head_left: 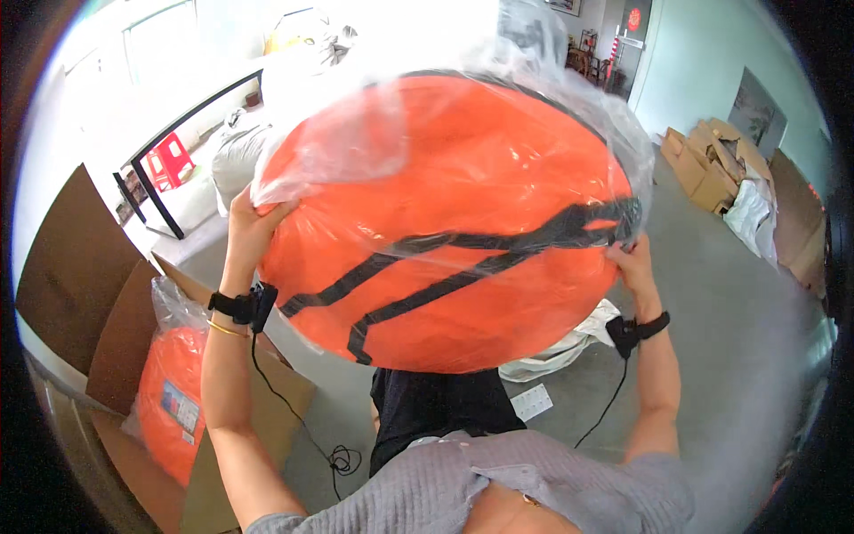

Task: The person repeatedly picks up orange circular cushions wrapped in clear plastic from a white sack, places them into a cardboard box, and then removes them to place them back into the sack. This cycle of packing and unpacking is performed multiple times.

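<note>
A large flat round orange fabric bag (463, 178) with black straps is raised in front of me, inside a clear plastic cover (356, 142). My left hand (253, 222) is closed on its left edge, thumb lying over the plastic. At the lower right edge, beside the place where the black straps meet, my right hand (632, 260) pinches the bag through the cover. What lies directly behind the bag is hidden. Each wrist wears a black strap with a cable.
An open cardboard box (133, 356) at the left holds another orange bag (173, 392) in plastic. Behind it stand a black-framed table (182, 116) and a red stool (167, 160). Flattened cardboard (712, 165) lies at right; white sheeting (569, 347) and a white card (532, 402) are on the floor.
</note>
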Demonstrator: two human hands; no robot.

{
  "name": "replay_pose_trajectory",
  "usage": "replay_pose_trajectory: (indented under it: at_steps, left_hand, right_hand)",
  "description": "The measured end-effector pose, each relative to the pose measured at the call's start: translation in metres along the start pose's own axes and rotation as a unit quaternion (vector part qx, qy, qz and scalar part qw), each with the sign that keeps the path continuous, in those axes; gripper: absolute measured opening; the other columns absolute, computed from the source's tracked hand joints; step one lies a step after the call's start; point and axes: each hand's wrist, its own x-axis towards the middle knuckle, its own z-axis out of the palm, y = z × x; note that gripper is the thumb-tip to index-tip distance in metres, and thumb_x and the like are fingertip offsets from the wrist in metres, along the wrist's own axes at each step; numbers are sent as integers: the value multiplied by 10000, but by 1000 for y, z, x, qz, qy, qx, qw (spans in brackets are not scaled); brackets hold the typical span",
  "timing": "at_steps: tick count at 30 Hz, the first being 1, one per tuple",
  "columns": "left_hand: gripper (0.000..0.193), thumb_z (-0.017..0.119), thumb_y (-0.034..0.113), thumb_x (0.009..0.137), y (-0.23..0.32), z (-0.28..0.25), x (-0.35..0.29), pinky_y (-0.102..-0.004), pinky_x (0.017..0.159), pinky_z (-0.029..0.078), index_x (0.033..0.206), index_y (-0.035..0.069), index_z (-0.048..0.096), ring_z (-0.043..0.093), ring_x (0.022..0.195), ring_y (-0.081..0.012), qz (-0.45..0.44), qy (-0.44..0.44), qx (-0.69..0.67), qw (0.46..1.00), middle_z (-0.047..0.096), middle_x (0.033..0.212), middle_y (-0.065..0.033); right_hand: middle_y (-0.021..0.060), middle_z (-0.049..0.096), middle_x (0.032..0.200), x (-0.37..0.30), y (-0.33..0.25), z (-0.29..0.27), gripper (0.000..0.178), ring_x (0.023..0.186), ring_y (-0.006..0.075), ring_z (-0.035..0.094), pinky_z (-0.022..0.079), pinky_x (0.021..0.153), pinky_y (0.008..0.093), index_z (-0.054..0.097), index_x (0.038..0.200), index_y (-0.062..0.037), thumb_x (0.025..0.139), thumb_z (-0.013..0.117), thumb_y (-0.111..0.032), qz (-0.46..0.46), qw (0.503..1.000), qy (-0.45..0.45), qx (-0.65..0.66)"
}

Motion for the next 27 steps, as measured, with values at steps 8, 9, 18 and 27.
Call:
replay_pose_trajectory:
  at_steps: [8,9,18,27]
  left_hand:
    - [340,622,145,793,56,43,57,-237,780,439,1069,-29,526,559,866,-128,198,-27,157,967,602,954,-59]
    - [318,592,146,816,63,46,68,-241,782,443,1080,-16,518,565,870,-139,140,-78,76,984,600,958,-57]
    - [349,556,188,861,117,-13,113,-170,501,314,1134,-4,454,348,591,-30,72,-164,-325,929,423,696,54]
    - [266,577,121,796,98,70,78,-266,687,416,1029,-2,542,505,726,-134,144,-237,276,921,566,797,-70]
  right_hand:
    - [127,531,1125,78,-56,3,518,963,162,547,421,858,314,447,1213,12,783,635,-206,-142,965,-9,-221]
    - [122,539,1111,80,-60,4,488,971,163,543,419,863,318,450,1207,9,806,608,-220,-109,980,10,-167]
    - [39,568,914,88,-65,-61,286,811,143,548,472,688,277,539,1075,-49,910,456,-267,-94,917,131,365]
    - [-15,515,780,62,-94,-24,227,637,76,489,424,562,218,558,1057,-74,891,468,-199,33,876,236,419]
